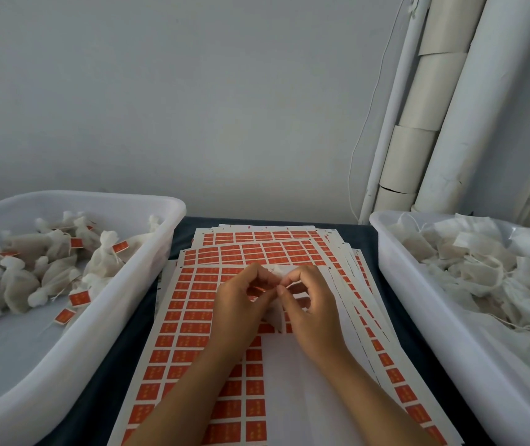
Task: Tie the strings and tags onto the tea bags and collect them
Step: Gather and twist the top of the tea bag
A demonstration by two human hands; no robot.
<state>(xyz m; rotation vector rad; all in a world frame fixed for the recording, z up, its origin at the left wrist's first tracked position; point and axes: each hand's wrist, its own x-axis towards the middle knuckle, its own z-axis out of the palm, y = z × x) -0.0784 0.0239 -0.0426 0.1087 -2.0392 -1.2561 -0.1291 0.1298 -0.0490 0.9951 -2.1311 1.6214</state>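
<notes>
Above the stacked sheets of orange tag stickers (193, 317), both hands, left hand (241, 304) and right hand (312, 310), pinch a small white gauze tea bag (276, 272), seemingly tying its string; next it likely belongs in the white plastic tub (73, 342) left of the sheets

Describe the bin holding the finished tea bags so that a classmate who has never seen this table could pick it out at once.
Start at the tag sheets in the middle of the table. The left bin is the one. Its tea bags are tied and carry orange tags, while the right bin holds loose untagged bags.

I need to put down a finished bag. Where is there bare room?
The left bin's near floor, below its tagged bags, is bare. The right bin is heaped with untagged bags; tag sheets fill the middle.
</notes>
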